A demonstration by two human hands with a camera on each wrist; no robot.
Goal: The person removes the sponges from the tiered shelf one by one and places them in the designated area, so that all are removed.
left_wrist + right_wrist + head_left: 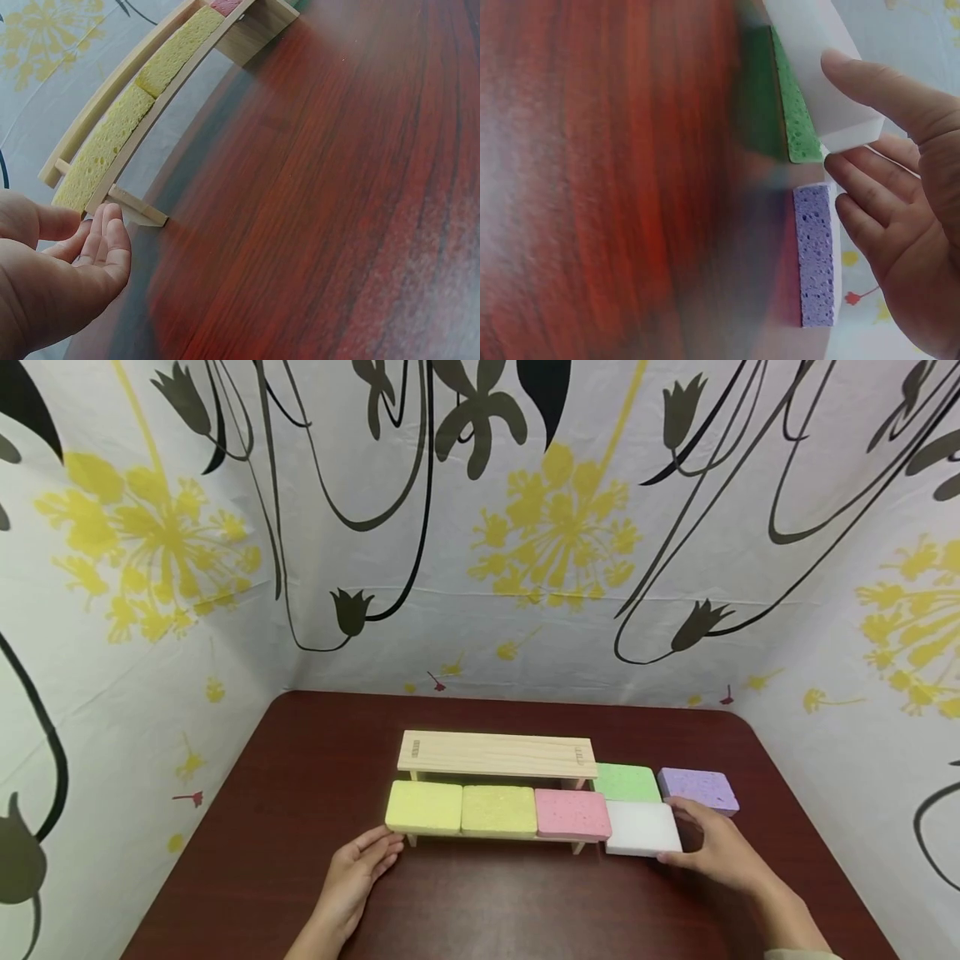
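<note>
My right hand (720,847) pinches a white sponge (643,828) by its right end, thumb on the near side. In the right wrist view the white sponge (817,75) is lifted off the table, in front of a green sponge (795,112). Two yellow sponges (424,807) and a pink sponge (573,814) lie in a row on the low front tier of a wooden stand (495,753). At that tier's left end my left hand (351,877) grips the corner with thumb and fingertips, beside the outer yellow sponge (105,150).
A purple sponge (699,789) lies on the dark red table (480,902) at the right, just beyond my right hand. The stand's higher rear tier is bare wood. Patterned cloth (480,543) hangs around the table's back and sides.
</note>
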